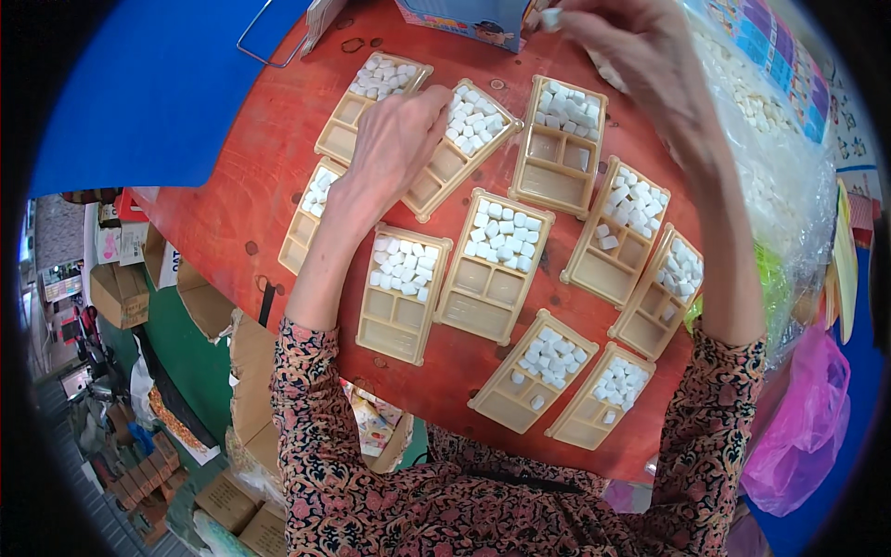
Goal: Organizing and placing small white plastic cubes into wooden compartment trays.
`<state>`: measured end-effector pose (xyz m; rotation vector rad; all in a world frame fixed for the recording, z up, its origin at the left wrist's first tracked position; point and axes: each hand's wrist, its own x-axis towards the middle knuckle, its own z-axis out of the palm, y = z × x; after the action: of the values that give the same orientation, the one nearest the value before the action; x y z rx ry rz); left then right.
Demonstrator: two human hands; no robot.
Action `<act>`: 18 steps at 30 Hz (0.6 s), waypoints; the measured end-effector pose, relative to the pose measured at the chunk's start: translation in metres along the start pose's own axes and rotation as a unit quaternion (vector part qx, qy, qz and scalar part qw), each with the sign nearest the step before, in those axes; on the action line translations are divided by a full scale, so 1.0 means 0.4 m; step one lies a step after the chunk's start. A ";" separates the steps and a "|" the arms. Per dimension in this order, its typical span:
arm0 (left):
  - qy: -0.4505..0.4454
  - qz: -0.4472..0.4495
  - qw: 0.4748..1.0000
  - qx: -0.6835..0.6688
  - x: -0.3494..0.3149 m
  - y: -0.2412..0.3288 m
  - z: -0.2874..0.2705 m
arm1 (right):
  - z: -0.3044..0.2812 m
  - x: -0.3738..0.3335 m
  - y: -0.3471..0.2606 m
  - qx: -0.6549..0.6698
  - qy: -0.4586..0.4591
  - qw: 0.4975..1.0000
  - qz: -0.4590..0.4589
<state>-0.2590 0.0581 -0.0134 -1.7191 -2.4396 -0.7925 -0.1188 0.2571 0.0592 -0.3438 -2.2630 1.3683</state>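
Head view: nearest the camera, at 6 o'clock, lies a dark, floral-patterned garment (520, 515), its sleeves reaching up along both sides; the left hand (401, 135), between 11 and 12 o'clock, is bent over a tray (432, 188), fingers curled down beside its white cubes (476, 123), though whether the hidden fingertips grip one cannot be told; the right hand (631, 42), blurred, between 1 and 2 o'clock, pinches a small white piece (551, 19) at its fingertips, near a blue box (464, 20) at 12 o'clock; ten beige compartmented trays stand about the red table (246, 200), white cubes gathered in the far compartment of each, several with strays in the smaller cells; a clear plastic bag (800, 243) lies toward 3 o'clock; a pink bag (798, 427) hangs near 4 o'clock; cardboard cartons (225, 501) sit between 7 and 8 o'clock.
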 end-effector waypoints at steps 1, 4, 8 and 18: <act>0.001 0.002 1.000 -0.005 0.006 0.000 0.008 | -0.016 0.003 -0.091 0.014 0.021 0.992 0.123; -0.032 -0.011 0.999 0.037 0.010 0.000 0.010 | -0.092 0.012 -0.016 -0.026 0.102 0.993 -0.045; -0.019 -0.003 1.000 0.020 0.006 -0.002 0.006 | -0.202 0.011 -0.019 -0.162 0.224 0.961 -0.003; -0.028 -0.006 0.997 0.068 0.030 0.007 0.009 | -0.501 -0.016 0.229 -0.389 0.325 0.862 -0.029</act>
<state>-0.2602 0.0708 -0.0115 -1.7018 -2.4790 -0.5718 -0.0131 0.4504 0.0553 -0.8404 -2.0695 0.1536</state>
